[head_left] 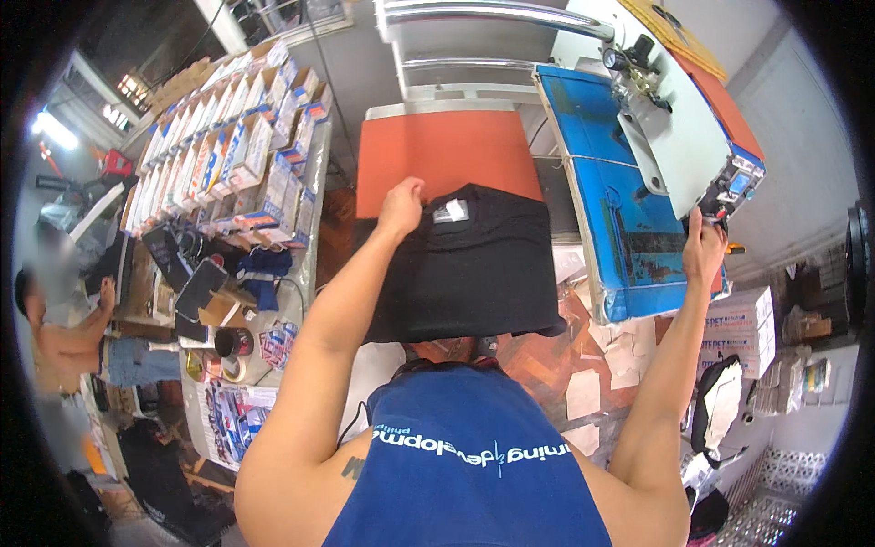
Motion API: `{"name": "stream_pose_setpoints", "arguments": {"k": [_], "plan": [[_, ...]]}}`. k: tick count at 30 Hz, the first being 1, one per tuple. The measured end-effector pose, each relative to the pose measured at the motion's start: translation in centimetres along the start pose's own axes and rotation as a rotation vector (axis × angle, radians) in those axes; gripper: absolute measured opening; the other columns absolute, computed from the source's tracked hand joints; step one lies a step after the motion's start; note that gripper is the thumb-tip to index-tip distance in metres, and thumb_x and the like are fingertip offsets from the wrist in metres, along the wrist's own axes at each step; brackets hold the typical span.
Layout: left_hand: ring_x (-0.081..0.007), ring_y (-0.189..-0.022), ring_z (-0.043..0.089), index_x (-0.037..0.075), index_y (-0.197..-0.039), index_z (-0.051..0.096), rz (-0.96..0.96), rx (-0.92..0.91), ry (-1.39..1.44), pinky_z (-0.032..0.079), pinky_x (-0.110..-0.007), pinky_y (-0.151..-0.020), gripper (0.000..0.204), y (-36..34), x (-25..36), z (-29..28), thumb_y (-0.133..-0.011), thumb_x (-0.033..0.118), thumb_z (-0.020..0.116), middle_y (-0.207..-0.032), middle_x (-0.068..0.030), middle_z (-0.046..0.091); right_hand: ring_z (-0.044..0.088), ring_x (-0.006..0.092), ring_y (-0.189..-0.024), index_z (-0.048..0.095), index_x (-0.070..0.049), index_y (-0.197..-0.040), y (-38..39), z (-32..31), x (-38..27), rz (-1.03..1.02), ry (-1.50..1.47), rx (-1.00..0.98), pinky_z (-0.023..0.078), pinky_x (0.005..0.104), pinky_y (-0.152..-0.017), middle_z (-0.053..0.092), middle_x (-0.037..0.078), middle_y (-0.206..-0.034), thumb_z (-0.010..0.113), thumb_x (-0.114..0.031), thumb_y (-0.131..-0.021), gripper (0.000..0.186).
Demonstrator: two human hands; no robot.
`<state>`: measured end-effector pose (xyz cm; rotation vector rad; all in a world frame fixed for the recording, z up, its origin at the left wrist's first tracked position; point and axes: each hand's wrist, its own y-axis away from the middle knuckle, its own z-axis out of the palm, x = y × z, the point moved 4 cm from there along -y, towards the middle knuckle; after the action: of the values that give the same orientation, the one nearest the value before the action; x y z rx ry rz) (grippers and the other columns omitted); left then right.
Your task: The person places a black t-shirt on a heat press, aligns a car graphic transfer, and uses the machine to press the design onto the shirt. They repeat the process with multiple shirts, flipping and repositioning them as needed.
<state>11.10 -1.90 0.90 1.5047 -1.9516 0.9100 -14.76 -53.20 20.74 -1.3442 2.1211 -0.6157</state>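
A black T-shirt [474, 273] lies over the orange pad [447, 150] of a heat press, its collar on the far side with a small pale label [451, 211] inside. My left hand [401, 208] is at the shirt's far left shoulder, over the bare orange surface. Its fingers are curled closed; what they hold, if anything, is hidden. At the right, my right hand [704, 251] grips the heat press handle just below the control box [736, 187] on the white press head [688, 118]. The fingers hide most of that handle.
A blue pad [629, 214] lies beneath the press head. Rows of narrow boxes [214, 155] fill the left table, with a phone [200, 290] and tape rolls nearer. Another person [73, 328] is at the far left. Paper sheets [583, 397] litter the floor; cartons [743, 333] stand right.
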Motion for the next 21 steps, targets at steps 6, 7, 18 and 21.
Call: {"name": "stream_pose_setpoints", "arguments": {"k": [6, 7, 18, 21], "plan": [[-0.0287, -0.093, 0.071, 0.004, -0.109, 0.07, -0.041, -0.316, -0.081, 0.056, -0.041, -0.086, 0.018, -2.9, 1.9, 0.4, -0.094, 0.015, 0.073, -0.102, -0.0135, 0.074, 0.064, 0.0433, -0.102, 0.075, 0.001, -0.079, -1.8, -0.2, 4.6, 0.074, 0.052, -0.016, 0.042, 0.0536, -0.104, 0.073, 0.024, -0.091, 0.053, -0.054, -0.106, 0.065], [-0.0235, -0.091, 0.071, 0.003, -0.11, 0.069, -0.095, -0.342, 0.014, 0.057, -0.039, -0.083, 0.018, -3.2, 3.6, 0.0, -0.094, 0.012, 0.073, -0.102, -0.0105, 0.074, 0.064, 0.0448, -0.101, 0.074, 0.001, -0.078, -2.0, 0.0, 5.2, 0.086, 0.057, -0.015, 0.042, 0.054, -0.104, 0.071, 0.026, -0.09, 0.052, -0.055, -0.105, 0.066], [-0.0245, -0.104, 0.072, -0.008, -0.135, 0.063, -0.187, -0.716, 1.015, 0.067, -0.035, -0.082, 0.035, 1.5, 34.8, 14.9, -0.101, 0.001, 0.066, -0.131, -0.0188, 0.066, 0.062, 0.0279, -0.087, 0.072, -0.007, -0.066, -3.2, -0.8, 8.7, 0.012, -0.095, 0.089, 0.039, 0.0451, -0.095, 0.071, 0.007, -0.072, 0.064, -0.049, -0.101, 0.056], [-0.0373, -0.118, 0.07, -0.007, -0.143, 0.055, -0.116, -0.826, 1.344, 0.059, -0.046, -0.103, 0.038, 1.7, 33.3, 15.4, -0.106, 0.004, 0.059, -0.139, -0.0227, 0.062, 0.062, 0.0278, -0.087, 0.07, -0.005, -0.071, -3.0, -0.3, 9.8, -0.05, -0.08, 0.127, 0.041, 0.0436, -0.095, 0.068, 0.007, -0.074, 0.067, -0.044, -0.101, 0.049]]}}
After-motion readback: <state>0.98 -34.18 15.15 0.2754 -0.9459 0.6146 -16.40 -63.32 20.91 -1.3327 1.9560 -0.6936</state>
